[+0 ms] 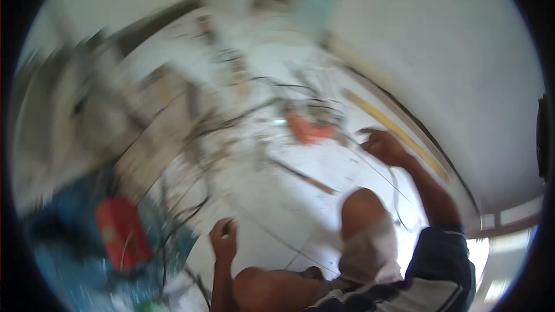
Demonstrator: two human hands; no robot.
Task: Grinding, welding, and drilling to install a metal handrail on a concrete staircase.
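The whole view is smeared by motion. My left hand [224,238] is raised above the white tiled floor, beside my bent knee. Its fingers curl in, with a small pale spot at the curl; whether it grips anything is unclear. On the right, my right hand [384,146] reaches out with fingers apart and holds nothing that I can see. Closest to it is a blurred orange object [310,130], with dark cables around it. Between the hands lies a long thin tool with a brown handle [321,185], its kind blurred.
A red object [123,234] rests on blue sheeting [75,266] at the lower left. Brown boards or cardboard [147,153] lie beyond it. Dark cables [243,117] cross the dusty floor. A long yellow strip [399,133] runs along the right wall [445,40].
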